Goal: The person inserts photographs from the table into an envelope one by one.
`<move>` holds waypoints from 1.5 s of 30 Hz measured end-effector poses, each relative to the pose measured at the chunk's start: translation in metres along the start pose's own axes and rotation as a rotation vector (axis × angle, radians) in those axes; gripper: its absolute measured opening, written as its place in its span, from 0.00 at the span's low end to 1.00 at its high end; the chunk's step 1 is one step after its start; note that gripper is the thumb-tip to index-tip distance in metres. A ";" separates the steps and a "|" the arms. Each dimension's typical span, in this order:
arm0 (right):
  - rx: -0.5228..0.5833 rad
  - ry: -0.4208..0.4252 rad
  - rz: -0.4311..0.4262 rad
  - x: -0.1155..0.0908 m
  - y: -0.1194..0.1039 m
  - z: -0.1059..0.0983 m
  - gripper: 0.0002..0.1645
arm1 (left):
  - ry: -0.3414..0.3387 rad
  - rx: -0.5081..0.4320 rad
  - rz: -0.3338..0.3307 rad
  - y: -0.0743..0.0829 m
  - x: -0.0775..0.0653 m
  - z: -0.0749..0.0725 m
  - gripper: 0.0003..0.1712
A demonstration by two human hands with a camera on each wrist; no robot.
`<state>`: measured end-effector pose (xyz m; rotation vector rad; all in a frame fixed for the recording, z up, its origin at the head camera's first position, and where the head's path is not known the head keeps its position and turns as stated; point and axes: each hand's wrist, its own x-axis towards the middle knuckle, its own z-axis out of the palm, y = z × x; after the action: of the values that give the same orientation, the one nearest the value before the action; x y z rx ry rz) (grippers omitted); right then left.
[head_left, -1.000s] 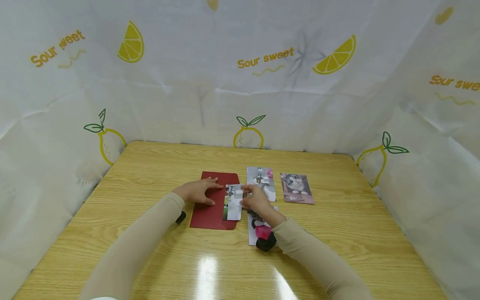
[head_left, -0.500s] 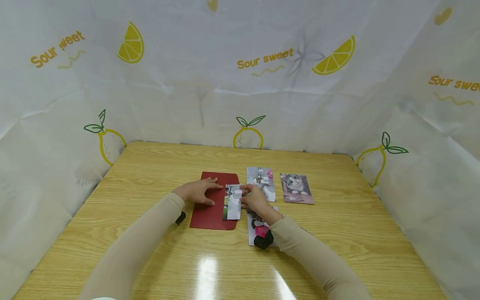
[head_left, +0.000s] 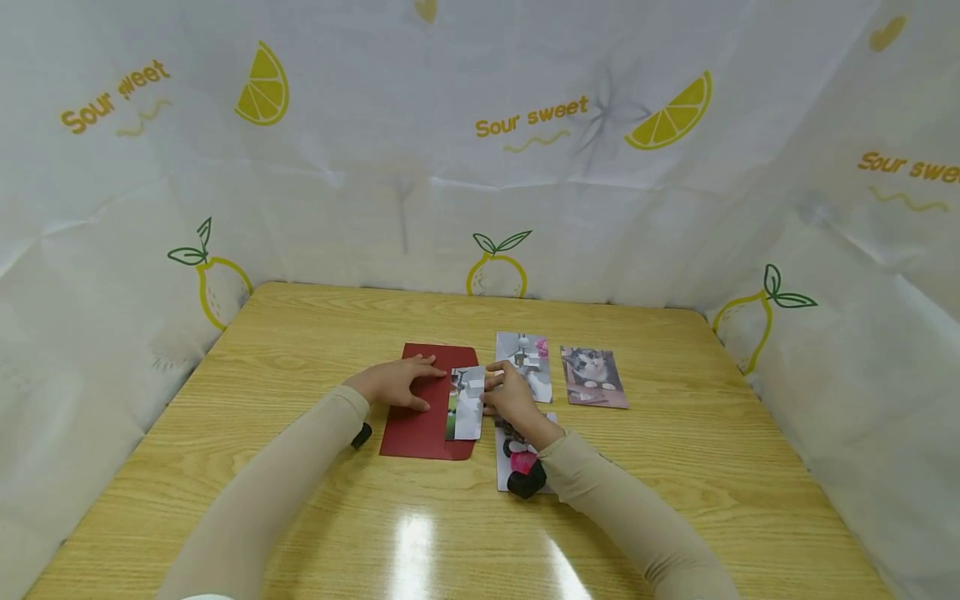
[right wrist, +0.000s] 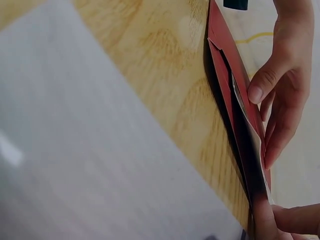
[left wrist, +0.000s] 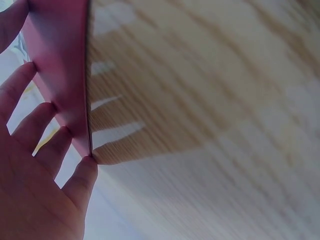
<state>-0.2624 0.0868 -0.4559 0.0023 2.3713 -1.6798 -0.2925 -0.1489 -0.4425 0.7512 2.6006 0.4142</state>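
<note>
A red envelope (head_left: pixel 420 429) lies flat on the wooden table, its open side facing right. My left hand (head_left: pixel 393 383) rests on it with fingers spread; in the left wrist view those fingertips (left wrist: pixel 52 107) touch the envelope's edge. A photo (head_left: pixel 467 412) sits partly inside the envelope, its left portion hidden and its right portion sticking out over the flap. With thumb and fingers, my right hand (head_left: pixel 517 404) pinches the photo's right edge. The right wrist view shows the photo's edge between the envelope's layers (right wrist: pixel 227 30), beside the pinching fingers (right wrist: pixel 290 220).
To the right of the envelope lie another photo with pink flowers (head_left: pixel 528 362) and a cat photo (head_left: pixel 594 379). A third photo with a pink figure (head_left: pixel 506 475) is partly under my right wrist. A lemon-print cloth (head_left: pixel 360 208) surrounds the table (head_left: pixel 337 525).
The pinched photo has slid slightly left, deeper into the envelope, and my right hand has followed it. My left hand stays in place on the envelope.
</note>
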 end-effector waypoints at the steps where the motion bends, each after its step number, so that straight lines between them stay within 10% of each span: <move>1: 0.006 0.001 0.002 0.000 0.000 0.000 0.30 | 0.001 0.000 0.003 0.000 0.000 0.000 0.37; 45: -0.053 -0.015 -0.003 -0.001 -0.004 0.006 0.26 | 0.015 -0.009 0.003 -0.003 0.003 0.002 0.37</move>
<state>-0.2609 0.0798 -0.4539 -0.0237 2.4054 -1.6119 -0.2953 -0.1492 -0.4464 0.7524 2.6099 0.4332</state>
